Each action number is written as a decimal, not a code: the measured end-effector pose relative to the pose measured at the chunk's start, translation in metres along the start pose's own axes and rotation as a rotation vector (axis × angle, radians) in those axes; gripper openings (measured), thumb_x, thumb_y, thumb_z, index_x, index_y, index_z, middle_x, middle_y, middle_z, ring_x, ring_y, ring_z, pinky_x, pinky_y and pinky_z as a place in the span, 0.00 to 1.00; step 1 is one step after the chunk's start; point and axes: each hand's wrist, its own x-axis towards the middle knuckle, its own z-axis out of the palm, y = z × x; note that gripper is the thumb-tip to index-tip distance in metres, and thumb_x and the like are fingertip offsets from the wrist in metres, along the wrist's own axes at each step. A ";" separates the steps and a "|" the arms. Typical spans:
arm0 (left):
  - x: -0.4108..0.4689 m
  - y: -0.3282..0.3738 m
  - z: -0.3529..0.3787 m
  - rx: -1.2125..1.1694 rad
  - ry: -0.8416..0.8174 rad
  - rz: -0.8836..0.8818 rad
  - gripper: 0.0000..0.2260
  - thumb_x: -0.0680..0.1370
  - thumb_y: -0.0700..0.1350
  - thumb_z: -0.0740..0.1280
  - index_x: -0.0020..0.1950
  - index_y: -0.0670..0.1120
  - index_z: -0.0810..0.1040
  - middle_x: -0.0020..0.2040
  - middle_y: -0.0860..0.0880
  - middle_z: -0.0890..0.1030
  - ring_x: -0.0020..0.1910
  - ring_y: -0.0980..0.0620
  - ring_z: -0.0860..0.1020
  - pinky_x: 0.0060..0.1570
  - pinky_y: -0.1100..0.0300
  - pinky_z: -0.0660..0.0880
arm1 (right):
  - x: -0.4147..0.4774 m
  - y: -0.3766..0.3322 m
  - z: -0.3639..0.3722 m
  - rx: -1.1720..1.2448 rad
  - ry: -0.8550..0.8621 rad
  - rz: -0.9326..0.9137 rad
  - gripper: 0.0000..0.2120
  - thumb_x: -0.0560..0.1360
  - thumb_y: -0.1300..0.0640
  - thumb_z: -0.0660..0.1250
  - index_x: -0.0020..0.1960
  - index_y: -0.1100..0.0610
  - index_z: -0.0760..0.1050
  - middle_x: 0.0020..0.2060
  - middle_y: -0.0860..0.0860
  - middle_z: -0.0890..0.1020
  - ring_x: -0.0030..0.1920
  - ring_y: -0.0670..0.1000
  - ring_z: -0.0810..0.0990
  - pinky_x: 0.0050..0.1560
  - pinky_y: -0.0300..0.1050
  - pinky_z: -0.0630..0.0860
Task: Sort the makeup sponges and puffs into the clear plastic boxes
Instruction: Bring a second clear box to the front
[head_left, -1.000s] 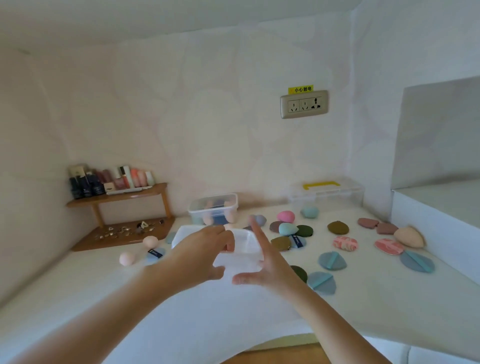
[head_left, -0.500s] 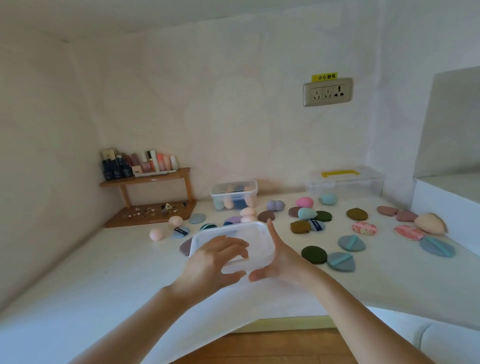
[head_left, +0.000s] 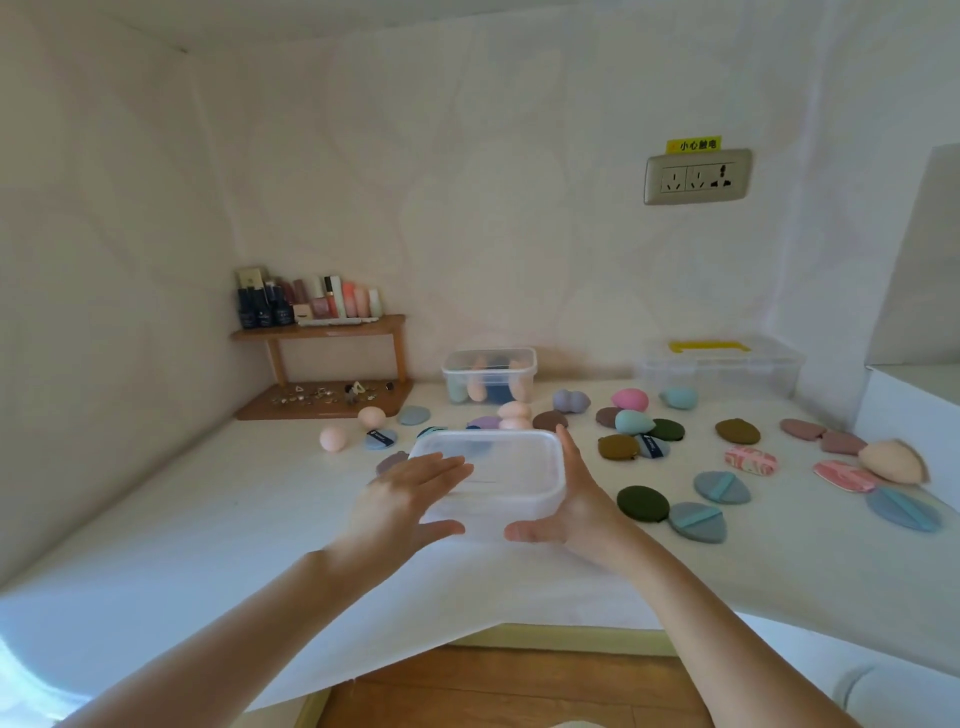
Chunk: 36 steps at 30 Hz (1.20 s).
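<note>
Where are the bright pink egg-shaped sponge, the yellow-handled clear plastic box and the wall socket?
Bright pink egg-shaped sponge (head_left: 629, 399): head view, middle of its rounded side.
Clear plastic box with the yellow handle (head_left: 727, 373): head view, its front wall.
Beige wall socket (head_left: 697, 176): head view, centre of faceplate.

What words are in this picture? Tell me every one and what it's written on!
"小心触电": on the yellow sticker just above the wall socket.
Dark tags on the blue puffs: there is print, but it is too small to read.
Bottles on the wooden shelf: labels too blurred to read.
Nothing else shows any readable writing.
</note>
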 end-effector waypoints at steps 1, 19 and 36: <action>-0.002 -0.004 0.002 -0.040 0.018 -0.026 0.28 0.63 0.51 0.77 0.62 0.47 0.79 0.60 0.50 0.80 0.58 0.49 0.79 0.53 0.50 0.79 | 0.001 0.004 0.000 -0.036 0.013 0.043 0.64 0.53 0.41 0.83 0.73 0.32 0.40 0.70 0.42 0.62 0.72 0.46 0.62 0.70 0.54 0.66; 0.061 0.039 -0.024 0.593 -0.645 -0.053 0.16 0.80 0.48 0.60 0.65 0.41 0.72 0.56 0.45 0.80 0.53 0.47 0.79 0.45 0.61 0.72 | 0.009 -0.036 0.008 -1.741 0.025 -0.432 0.17 0.51 0.44 0.81 0.28 0.54 0.79 0.21 0.47 0.74 0.19 0.46 0.72 0.24 0.39 0.50; 0.051 0.051 -0.023 0.594 -0.637 -0.037 0.20 0.80 0.39 0.60 0.72 0.37 0.63 0.68 0.39 0.69 0.64 0.44 0.72 0.58 0.57 0.72 | 0.008 -0.034 0.011 -1.789 0.052 -0.602 0.25 0.47 0.55 0.82 0.41 0.64 0.84 0.28 0.57 0.81 0.21 0.52 0.76 0.18 0.36 0.67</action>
